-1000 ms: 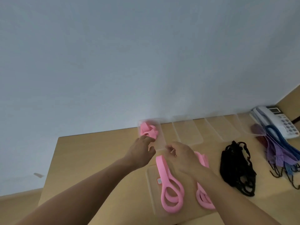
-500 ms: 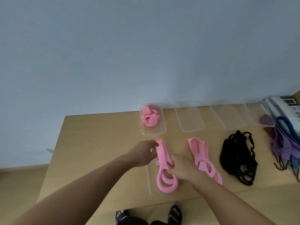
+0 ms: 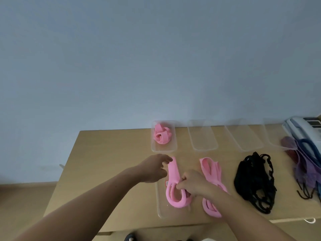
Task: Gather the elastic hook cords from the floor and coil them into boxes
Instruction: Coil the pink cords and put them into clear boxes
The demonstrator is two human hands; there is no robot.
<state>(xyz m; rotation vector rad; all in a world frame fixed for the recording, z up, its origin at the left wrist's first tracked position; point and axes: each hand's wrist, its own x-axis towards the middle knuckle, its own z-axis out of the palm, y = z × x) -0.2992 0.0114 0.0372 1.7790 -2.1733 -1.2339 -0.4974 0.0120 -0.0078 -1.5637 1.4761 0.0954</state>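
A person's right hand (image 3: 192,184) pinches the looped pink band (image 3: 172,173) lying beneath it on a clear tray (image 3: 160,211), left hand (image 3: 153,169) loose-fingered beside the band's far end, where steadying it should keep the coil tight and even.

A: What's lost at the right edge?
B: The telephone (image 3: 302,126) and the purple and blue cords (image 3: 305,160) run out of frame there.
A: And lower middle?
B: The right hand (image 3: 192,182) covers part of the pink cord (image 3: 173,173); its small label (image 3: 166,183) is unreadable. Dark footwear (image 3: 129,238) is cut by the bottom edge.
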